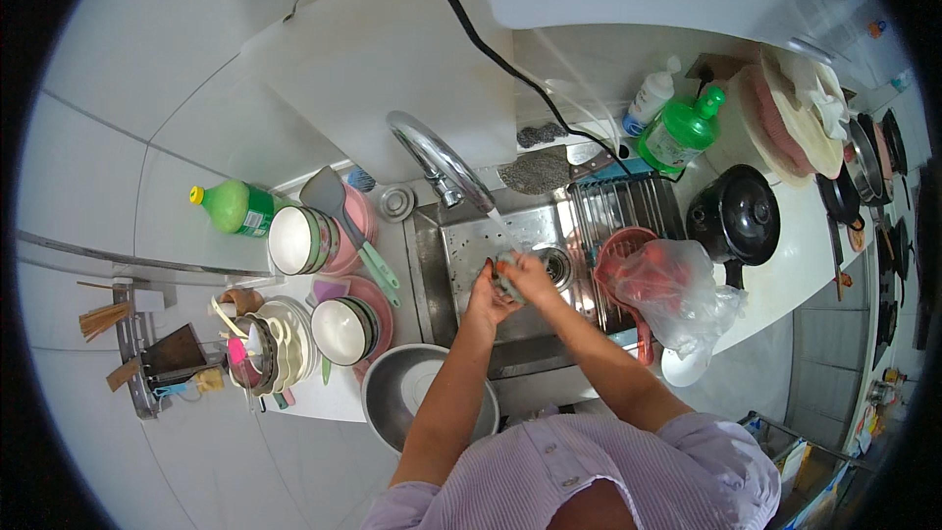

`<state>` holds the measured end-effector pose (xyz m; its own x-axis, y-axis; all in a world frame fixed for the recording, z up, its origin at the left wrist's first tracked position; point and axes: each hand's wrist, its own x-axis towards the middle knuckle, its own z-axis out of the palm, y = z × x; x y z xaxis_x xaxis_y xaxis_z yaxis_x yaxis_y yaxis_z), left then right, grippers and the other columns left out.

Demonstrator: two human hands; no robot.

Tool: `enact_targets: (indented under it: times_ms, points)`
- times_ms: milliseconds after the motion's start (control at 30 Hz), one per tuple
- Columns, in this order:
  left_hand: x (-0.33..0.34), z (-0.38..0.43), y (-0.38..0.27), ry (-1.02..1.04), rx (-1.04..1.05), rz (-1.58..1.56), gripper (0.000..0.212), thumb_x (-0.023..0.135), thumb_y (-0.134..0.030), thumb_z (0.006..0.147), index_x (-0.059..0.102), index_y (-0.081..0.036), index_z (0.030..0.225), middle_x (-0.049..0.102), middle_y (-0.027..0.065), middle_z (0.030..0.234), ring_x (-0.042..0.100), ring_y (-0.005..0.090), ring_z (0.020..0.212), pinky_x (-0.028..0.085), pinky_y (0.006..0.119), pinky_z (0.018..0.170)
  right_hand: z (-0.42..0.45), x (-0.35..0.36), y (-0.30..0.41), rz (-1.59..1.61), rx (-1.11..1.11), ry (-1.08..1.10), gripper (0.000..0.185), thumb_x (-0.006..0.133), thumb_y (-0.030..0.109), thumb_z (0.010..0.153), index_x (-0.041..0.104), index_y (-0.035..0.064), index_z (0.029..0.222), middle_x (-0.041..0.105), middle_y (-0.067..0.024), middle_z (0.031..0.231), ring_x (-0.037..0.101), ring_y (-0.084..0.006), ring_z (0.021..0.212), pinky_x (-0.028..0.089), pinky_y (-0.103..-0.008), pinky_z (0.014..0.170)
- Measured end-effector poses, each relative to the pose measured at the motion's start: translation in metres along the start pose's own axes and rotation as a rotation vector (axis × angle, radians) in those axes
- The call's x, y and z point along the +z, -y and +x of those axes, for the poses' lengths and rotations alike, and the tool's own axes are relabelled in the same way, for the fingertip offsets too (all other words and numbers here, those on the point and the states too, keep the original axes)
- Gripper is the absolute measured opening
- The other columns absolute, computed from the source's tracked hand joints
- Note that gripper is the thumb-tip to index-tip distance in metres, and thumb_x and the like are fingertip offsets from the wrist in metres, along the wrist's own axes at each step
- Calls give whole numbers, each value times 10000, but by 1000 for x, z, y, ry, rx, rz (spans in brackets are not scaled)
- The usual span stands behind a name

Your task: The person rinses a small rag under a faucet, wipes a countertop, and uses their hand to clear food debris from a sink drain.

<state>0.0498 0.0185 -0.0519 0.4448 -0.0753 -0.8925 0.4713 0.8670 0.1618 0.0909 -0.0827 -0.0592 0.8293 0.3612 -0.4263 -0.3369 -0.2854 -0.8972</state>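
Over a stainless steel sink, my left hand and my right hand meet around a small greyish-green item, too covered by fingers to identify. Water from the curved chrome faucet runs down onto the hands. The drain strainer lies just beyond my right hand. A red plastic colander, partly covered by a clear plastic bag with red contents, rests on the wire rack at the sink's right.
Stacked bowls, plates and a green-handled spatula crowd the left counter. A metal basin sits at the front edge. On the right are a lidded black pot, a green pump bottle and a cleaver.
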Motion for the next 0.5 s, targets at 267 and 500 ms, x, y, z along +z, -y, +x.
enact_targets:
  times_ms: [267, 500]
  points:
    - [-53, 66, 27, 385, 253, 40, 274, 436, -240, 888, 530, -55, 1066, 571, 116, 1020, 562, 249, 896, 466, 363, 782, -23, 15, 8, -476, -369, -240, 218, 565, 223, 784, 584, 5, 783, 575, -211, 758, 571, -372, 710, 439, -433, 618]
    - [13, 16, 26, 11, 334, 63, 327, 370, -284, 902, 545, -43, 1037, 594, 104, 962, 590, 246, 841, 490, 363, 733, 6, 23, -24, -310, -131, -519, 312, 513, 312, 815, 566, 10, 763, 552, -226, 640, 556, -414, 636, 432, -465, 561]
